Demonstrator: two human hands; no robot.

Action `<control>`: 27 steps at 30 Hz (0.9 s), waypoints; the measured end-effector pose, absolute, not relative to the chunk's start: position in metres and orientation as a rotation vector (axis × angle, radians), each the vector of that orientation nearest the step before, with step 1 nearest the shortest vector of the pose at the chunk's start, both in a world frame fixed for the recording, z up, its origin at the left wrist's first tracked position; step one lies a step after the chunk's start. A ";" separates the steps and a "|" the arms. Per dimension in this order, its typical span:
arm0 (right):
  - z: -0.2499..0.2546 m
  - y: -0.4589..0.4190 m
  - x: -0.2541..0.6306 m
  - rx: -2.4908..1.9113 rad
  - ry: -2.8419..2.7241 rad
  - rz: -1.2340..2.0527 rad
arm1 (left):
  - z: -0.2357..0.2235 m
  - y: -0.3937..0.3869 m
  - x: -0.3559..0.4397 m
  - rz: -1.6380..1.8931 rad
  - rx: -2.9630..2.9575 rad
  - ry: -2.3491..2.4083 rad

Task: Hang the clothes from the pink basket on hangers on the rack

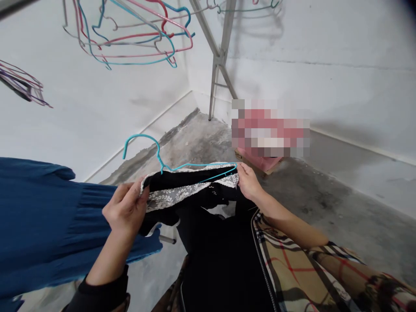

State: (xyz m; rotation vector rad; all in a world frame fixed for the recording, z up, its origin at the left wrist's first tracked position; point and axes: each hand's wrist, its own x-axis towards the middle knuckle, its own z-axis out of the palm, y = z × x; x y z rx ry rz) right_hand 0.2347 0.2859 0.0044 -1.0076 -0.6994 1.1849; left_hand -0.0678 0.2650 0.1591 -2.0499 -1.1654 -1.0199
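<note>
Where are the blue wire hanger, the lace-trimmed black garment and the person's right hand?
Blue wire hanger (159, 157): head view, neck below the hook.
Lace-trimmed black garment (175, 195): head view, lace trim.
Right hand (248, 182): head view, back of hand.

taking the teal wire hanger (158, 151) as landmark: above it, open air runs up to the coloured wire hangers (130, 39) overhead, so a hand could rise there. beyond its right end, the pixelated pink object (269, 134) stands in the way of the metal rack leg (216, 82). left of it hangs the blue garment (39, 216). below it, the black garment (208, 242) fills the space between the left hand (126, 208) and right hand (248, 182). to its right, the concrete floor (341, 199) leaves room to pass.
</note>
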 end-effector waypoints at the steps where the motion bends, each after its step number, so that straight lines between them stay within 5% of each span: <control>1: 0.004 0.286 0.237 -1.033 -0.717 1.146 | 0.156 0.264 -0.069 -1.004 -2.052 -1.153; 21: 0.016 0.281 0.246 -1.179 -0.857 0.833 | 0.139 0.241 -0.091 -0.734 -2.143 -0.852; 27: 0.034 0.270 0.251 -1.161 -1.132 0.846 | 0.122 0.250 -0.089 -0.700 -2.174 -1.447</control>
